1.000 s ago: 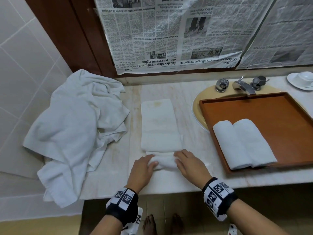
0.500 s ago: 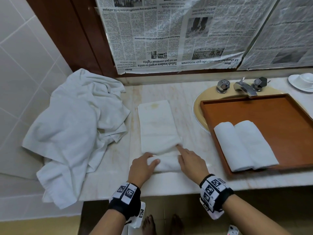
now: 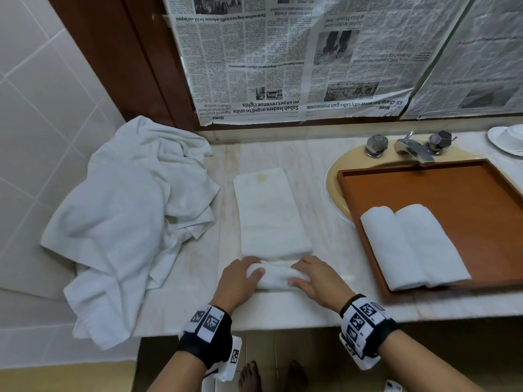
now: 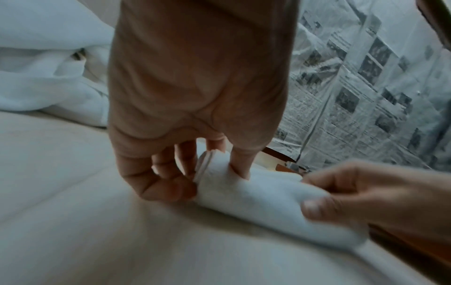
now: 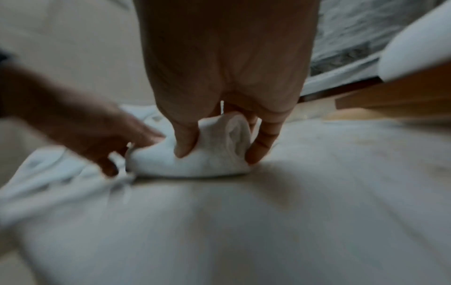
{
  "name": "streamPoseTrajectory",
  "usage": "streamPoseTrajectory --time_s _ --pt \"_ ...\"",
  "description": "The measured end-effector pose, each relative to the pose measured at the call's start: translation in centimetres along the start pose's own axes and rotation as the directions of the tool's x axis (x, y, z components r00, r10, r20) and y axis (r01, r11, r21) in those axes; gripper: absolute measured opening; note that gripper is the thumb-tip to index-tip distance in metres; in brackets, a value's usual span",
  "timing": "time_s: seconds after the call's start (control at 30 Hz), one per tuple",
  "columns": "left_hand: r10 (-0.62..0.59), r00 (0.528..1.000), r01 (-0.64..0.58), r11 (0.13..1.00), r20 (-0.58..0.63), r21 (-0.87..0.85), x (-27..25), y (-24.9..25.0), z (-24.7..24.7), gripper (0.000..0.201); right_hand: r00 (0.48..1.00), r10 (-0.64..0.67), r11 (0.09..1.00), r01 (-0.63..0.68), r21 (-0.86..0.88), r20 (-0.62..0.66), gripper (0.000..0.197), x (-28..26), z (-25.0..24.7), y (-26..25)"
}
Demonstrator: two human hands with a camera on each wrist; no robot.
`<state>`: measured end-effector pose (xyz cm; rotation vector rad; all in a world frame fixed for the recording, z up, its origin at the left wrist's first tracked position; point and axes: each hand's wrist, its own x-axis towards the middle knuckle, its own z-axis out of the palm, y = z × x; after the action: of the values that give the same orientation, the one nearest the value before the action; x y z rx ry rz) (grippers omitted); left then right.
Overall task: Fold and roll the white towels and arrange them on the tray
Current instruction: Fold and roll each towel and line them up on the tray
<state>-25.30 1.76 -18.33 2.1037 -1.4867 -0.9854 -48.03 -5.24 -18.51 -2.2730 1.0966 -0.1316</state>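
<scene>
A white towel (image 3: pixel 268 213), folded into a long strip, lies on the marble counter (image 3: pixel 311 309), its near end wound into a small roll (image 3: pixel 276 275). My left hand (image 3: pixel 240 278) grips the roll's left end (image 4: pixel 219 185), thumb on top and fingers behind it. My right hand (image 3: pixel 314 277) grips the right end (image 5: pixel 219 146) the same way. Two rolled white towels (image 3: pixel 413 244) lie side by side in the near left corner of the brown wooden tray (image 3: pixel 467 193), right of my hands.
A heap of loose white towels (image 3: pixel 130 216) covers the counter's left side against the tiled wall. The tray sits over a yellow sink with a chrome tap (image 3: pixel 410 145). A white cup and saucer (image 3: pixel 509 137) stand far right. Newspaper (image 3: pixel 297 58) covers the mirror behind.
The roll at the towel's near end has grown thicker and moved a little away from me. Both hands stayed on its ends and shifted forward with it.
</scene>
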Motion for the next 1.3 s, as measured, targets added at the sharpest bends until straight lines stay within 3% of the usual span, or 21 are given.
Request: streamPoseTrajectory --time_s 0.1,0.23,0.33,0.4,0.47,0.53,0.63,0.73,0.87,1.3 --pt "0.153 0.983 -0.152 0.988 -0.1 0.022 -1.5 -0.3 1.0 0.039 0.996 0.084 0.984 -0.08 0.162 -0.016 0.031 0.5 -0.4 -0.1" --pt "0.228 0.972 -0.21 0.949 -0.053 0.233 -3.0 -0.8 1.8 0.067 0.981 0.171 0.956 -0.188 0.227 0.094 0.031 0.3 -0.5 -0.3" --pt "0.301 0.951 -0.253 0.892 -0.073 0.376 -3.9 -0.8 2.2 0.06 0.966 0.2 0.942 -0.236 0.239 0.163 0.033 -0.3 -0.5 -0.7" --pt "0.308 0.947 -0.243 0.87 -0.089 0.429 -3.9 -0.4 2.3 0.053 0.963 0.183 0.964 -0.215 0.156 0.196 0.035 -0.7 -0.6 -1.0" --pt "0.264 0.963 -0.217 0.867 -0.045 0.45 -3.5 -0.1 1.8 0.055 0.983 0.122 0.992 -0.124 0.007 0.134 0.035 -0.8 -0.9 -1.4" --pt "0.192 0.981 -0.182 0.876 0.023 0.447 -3.0 0.2 1.0 0.065 0.998 0.049 0.993 -0.052 -0.104 -0.029 0.038 -0.7 -1.4 -1.8" --pt "0.15 0.987 -0.163 0.893 0.066 0.419 -2.6 1.0 0.3 0.055 0.982 -0.06 0.993 0.04 -0.108 -0.182 0.051 1.1 -2.4 -1.7" --pt "0.142 0.987 -0.161 0.905 0.078 0.393 -2.4 1.3 0.1 0.045 0.997 -0.077 0.986 0.075 -0.147 -0.008 0.065 4.8 -3.0 -0.2" --pt "0.134 0.987 -0.156 0.927 0.086 0.342 -2.4 1.2 -0.1 0.042 0.973 -0.011 0.949 0.082 -0.304 0.229 0.054 9.1 -2.9 0.9" --pt "0.081 0.987 -0.12 0.944 0.136 0.308 -2.0 1.7 -1.0 0.043 0.977 0.124 0.945 -0.064 -0.321 0.171 0.058 17.3 -5.0 2.6"
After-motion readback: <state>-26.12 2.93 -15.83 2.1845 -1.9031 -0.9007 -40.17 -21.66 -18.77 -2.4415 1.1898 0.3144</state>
